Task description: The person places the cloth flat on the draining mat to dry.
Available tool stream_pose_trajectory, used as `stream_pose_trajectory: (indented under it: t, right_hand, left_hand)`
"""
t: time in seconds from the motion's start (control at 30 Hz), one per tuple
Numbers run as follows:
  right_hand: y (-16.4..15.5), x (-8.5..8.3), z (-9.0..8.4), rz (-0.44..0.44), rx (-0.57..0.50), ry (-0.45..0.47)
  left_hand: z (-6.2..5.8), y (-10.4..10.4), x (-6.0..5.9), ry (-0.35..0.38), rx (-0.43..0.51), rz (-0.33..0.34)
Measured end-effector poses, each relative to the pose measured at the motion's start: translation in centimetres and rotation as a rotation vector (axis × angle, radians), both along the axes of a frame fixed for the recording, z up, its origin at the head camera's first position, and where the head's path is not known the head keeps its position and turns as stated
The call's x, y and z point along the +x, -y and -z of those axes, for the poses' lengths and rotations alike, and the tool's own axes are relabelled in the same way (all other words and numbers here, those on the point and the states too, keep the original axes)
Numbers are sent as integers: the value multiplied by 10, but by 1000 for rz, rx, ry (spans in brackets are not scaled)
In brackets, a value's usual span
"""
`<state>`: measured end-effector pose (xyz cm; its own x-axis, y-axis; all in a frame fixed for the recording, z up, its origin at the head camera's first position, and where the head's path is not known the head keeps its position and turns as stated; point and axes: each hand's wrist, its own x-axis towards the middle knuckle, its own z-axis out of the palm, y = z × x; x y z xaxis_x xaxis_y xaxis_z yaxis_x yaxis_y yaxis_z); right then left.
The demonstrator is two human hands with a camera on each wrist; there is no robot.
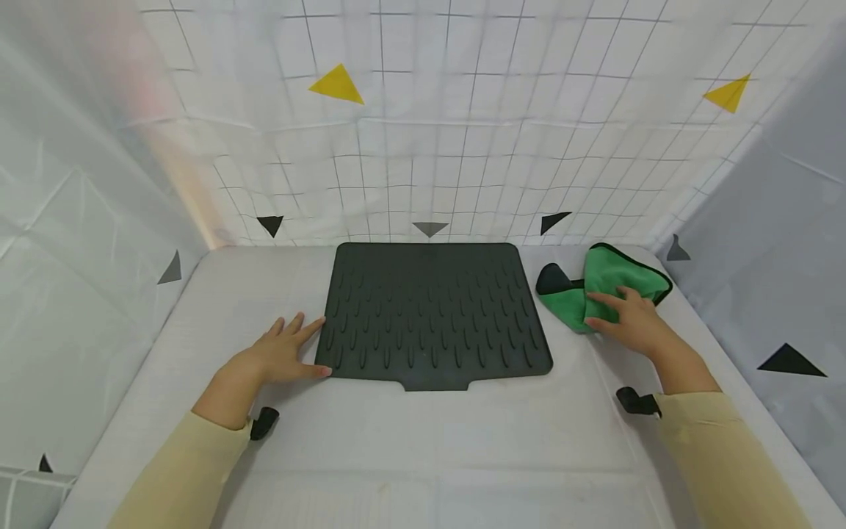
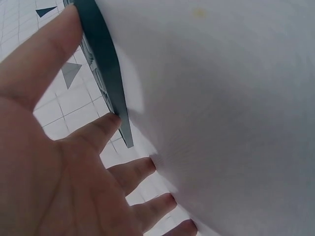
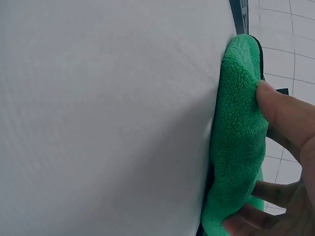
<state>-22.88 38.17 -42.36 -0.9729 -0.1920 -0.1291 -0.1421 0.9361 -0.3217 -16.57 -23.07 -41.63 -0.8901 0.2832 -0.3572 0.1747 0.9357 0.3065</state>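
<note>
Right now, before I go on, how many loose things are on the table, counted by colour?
Dark grey: 1, the ribbed mat, with the left hand at its near left edge.
Green: 1, the crumpled cloth, under the fingers of the right hand.
Total: 2, both on the white table.

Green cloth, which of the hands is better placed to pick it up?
Right. The right hand already rests on the green cloth; the left hand lies flat at the dark mat's far edge.
</note>
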Motion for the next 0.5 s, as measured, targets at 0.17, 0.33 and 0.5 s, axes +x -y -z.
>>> stream_pose_trajectory:
  t: [0.17,0.33,0.5]
  right_hand:
    - [4,-1,-2,4,19,-15]
    - [6,-2,2,39,7,-48]
    - [6,-3,7,70,-4,-88]
  left_hand:
    - [2,1,-1,-2,-1,-1]
    - [3,2,-1,-4,-6,4]
    - [4,2,-1,-2,-7,4]
